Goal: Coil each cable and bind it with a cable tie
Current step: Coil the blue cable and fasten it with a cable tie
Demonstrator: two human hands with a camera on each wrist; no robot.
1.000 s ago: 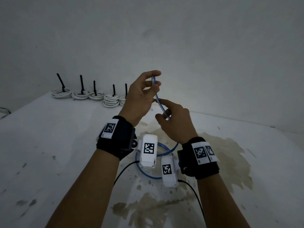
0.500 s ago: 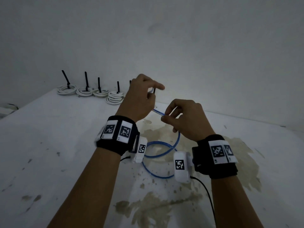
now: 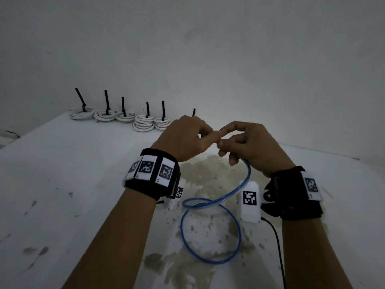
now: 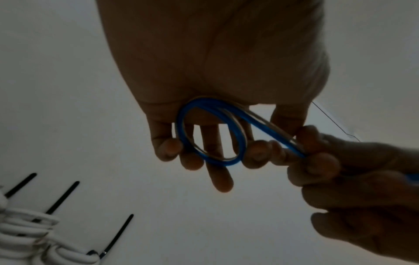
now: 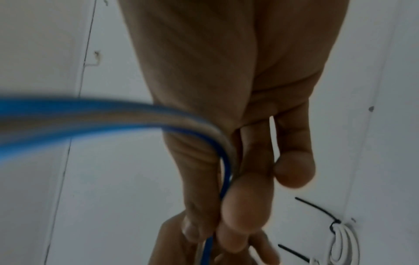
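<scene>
Stained white counter [image 3: 62, 184] and bare wall lie beyond both hands. Left hand [image 3: 183, 138] curls its fingers around a small loop of blue cable [image 4: 211, 132]; right hand [image 3: 250, 147] pinches the strand just beside it, slack trailing below. Tied white coils [image 3: 143, 124] sit beyond the left hand.

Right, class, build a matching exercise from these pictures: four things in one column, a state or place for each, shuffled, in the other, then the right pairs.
Things:
1 blue cable
2 left hand
3 right hand
4 white coils

States:
A bound with black ties, by the wall
B holds a small loop
C pinches the strand
D partly looped on the table

Pairs: 1-D, 2-B, 3-C, 4-A
</scene>
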